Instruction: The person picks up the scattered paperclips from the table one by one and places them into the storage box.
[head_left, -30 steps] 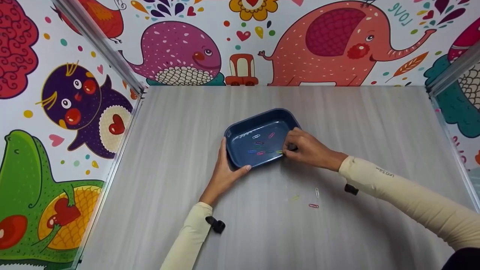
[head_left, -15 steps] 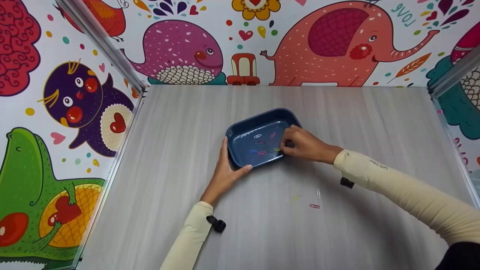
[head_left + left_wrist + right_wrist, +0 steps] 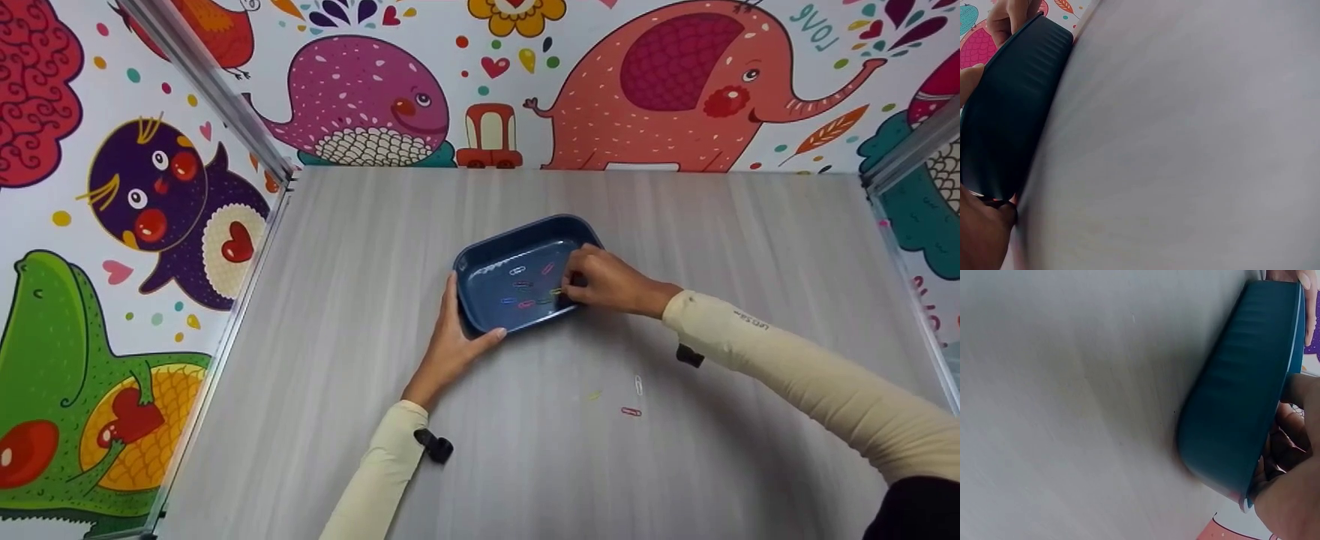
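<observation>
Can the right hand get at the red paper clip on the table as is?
Probably yes. In the head view the red paper clip lies uncovered on the table, on the near side of the tray. The right hand reaches into the tray, so it would first have to clear the rim.

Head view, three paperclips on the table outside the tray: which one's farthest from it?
The red paperclip, lowest in the picture; the white paperclip and yellow paperclip lie nearer the tray.

“LOVE” on wall, blurred “LetsSlim” on right sleeve
</observation>
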`<action>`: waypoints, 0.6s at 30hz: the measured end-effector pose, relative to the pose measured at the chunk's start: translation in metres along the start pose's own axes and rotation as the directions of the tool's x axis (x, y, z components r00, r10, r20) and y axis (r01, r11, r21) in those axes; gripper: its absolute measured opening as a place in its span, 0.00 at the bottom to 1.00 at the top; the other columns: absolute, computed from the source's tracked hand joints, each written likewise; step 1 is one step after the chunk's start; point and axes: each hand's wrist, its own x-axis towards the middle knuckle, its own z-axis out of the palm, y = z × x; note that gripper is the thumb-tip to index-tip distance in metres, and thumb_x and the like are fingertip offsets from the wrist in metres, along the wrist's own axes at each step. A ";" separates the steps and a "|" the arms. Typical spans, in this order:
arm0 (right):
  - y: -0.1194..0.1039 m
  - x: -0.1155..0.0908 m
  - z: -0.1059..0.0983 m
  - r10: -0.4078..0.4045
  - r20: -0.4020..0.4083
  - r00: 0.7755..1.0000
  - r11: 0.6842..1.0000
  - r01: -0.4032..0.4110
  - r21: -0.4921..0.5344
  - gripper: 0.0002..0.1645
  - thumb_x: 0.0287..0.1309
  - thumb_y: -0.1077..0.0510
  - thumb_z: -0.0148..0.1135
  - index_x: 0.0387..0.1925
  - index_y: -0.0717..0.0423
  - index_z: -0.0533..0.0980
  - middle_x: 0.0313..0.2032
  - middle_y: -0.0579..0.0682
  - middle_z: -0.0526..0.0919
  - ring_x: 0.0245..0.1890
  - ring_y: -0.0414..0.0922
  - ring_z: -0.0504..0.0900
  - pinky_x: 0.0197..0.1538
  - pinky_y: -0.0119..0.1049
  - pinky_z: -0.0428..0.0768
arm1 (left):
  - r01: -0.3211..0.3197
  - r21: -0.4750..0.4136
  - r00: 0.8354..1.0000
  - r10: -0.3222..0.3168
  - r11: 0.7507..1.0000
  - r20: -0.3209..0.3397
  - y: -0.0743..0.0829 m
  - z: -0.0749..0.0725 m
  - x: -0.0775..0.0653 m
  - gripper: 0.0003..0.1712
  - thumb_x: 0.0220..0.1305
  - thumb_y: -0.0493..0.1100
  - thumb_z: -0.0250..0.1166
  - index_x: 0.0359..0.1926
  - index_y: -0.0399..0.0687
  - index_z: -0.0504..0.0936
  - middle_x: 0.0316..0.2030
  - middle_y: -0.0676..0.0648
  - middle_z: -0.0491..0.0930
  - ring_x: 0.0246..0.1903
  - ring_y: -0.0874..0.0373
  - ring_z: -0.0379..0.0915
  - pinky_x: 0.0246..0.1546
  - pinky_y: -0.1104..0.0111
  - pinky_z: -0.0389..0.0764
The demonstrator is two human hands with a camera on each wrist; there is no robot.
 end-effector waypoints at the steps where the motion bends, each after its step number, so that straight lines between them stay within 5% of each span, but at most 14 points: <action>1: 0.000 0.001 0.000 0.002 0.002 1.000 1.000 -0.002 -0.002 0.04 0.69 0.65 0.72 0.43 0.60 0.89 0.38 0.50 0.85 0.43 0.48 0.76 0.44 0.41 0.79 | 0.000 0.000 1.000 0.000 1.000 0.000 0.000 0.000 0.000 0.79 0.60 0.65 0.82 0.91 0.53 0.34 0.90 0.44 0.37 0.87 0.47 0.38 0.84 0.44 0.46; 18: 0.000 0.022 -0.008 -0.033 0.043 0.999 0.998 0.035 -0.059 0.04 0.68 0.66 0.71 0.42 0.63 0.89 0.40 0.54 0.88 0.42 0.50 0.78 0.44 0.43 0.79 | -0.011 -0.001 1.000 0.011 1.000 -0.007 0.001 0.001 0.001 0.78 0.60 0.62 0.82 0.91 0.52 0.35 0.89 0.42 0.39 0.87 0.45 0.40 0.84 0.44 0.48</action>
